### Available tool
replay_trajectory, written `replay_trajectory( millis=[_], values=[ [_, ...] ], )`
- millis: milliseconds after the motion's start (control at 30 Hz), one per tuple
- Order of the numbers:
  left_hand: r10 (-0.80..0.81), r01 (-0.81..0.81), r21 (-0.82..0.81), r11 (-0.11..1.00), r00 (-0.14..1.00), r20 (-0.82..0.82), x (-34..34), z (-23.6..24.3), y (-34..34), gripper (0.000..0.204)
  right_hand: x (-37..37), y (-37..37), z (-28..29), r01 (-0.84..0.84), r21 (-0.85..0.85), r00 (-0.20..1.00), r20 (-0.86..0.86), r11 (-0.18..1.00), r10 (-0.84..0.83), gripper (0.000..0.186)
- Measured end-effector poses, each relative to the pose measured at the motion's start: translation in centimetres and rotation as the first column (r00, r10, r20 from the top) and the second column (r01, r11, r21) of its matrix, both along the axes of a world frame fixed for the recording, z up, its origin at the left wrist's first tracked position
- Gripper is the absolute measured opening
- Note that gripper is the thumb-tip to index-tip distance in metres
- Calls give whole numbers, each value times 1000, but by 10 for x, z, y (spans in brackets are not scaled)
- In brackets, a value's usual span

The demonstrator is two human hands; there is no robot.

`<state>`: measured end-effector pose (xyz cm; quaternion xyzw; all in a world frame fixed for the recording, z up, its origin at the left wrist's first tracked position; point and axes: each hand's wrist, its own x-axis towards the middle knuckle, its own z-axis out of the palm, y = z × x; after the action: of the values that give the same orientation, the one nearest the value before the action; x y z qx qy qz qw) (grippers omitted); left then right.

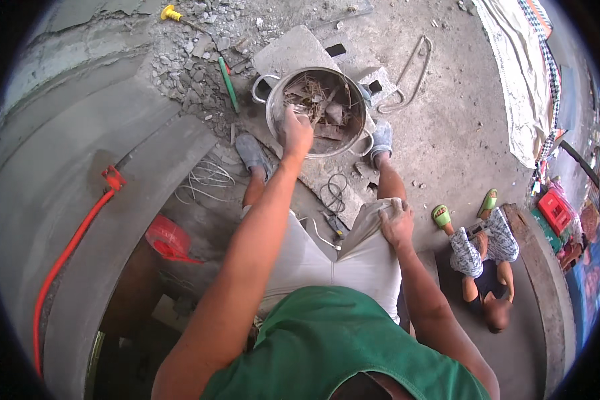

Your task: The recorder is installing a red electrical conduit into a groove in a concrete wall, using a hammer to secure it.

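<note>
A wide metal pot [271,110] with two side handles stands in front of me, between my feet. Dry twigs and wood scraps [327,100] lie in it, along with a pale lump [335,113]. My left hand [297,132] reaches over its near left rim with the fingers closed among the scraps; whatever they hold is hidden. Over my right knee, my right hand [397,225] is closed on the pale trouser leg [372,230], whose cloth is bunched in folds.
Rubble [187,73] and a green-handled tool [229,85] lie left of the pot. A concrete slab [293,50] lies behind it, a bent rod [413,73] to its right. Cables [337,190] trail near my feet. A seated person [483,250] is at right; a red hose [67,267] runs at left.
</note>
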<state>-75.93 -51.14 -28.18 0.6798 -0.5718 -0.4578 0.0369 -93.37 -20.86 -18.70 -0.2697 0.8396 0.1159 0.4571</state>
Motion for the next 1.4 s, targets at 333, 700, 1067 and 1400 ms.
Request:
replay_trajectory(
  millis=[333, 700, 1067, 1400],
  values=[
    [-424, 298, 491, 819, 890, 166, 8, -8, -19, 47, 7, 8, -6, -53, -25, 996, -72, 998, 51, 54],
    [-641, 649, 89, 755, 703, 307, 19, -20, 1, 29, 5, 7, -4, -7, -10, 999, -35, 1000, 7, 57],
    [-153, 208, -96, 973, 903, 401, -1, -40, -10, 24, 1, 14, -5, -13, -31, 1000, -26, 999, 13, 61],
    [58, -82, 112, 990, 979, 197, 4, -81, -16, 14, 3, 17, -4, 2, -55, 999, -38, 998, -5, 56]
  ],
)
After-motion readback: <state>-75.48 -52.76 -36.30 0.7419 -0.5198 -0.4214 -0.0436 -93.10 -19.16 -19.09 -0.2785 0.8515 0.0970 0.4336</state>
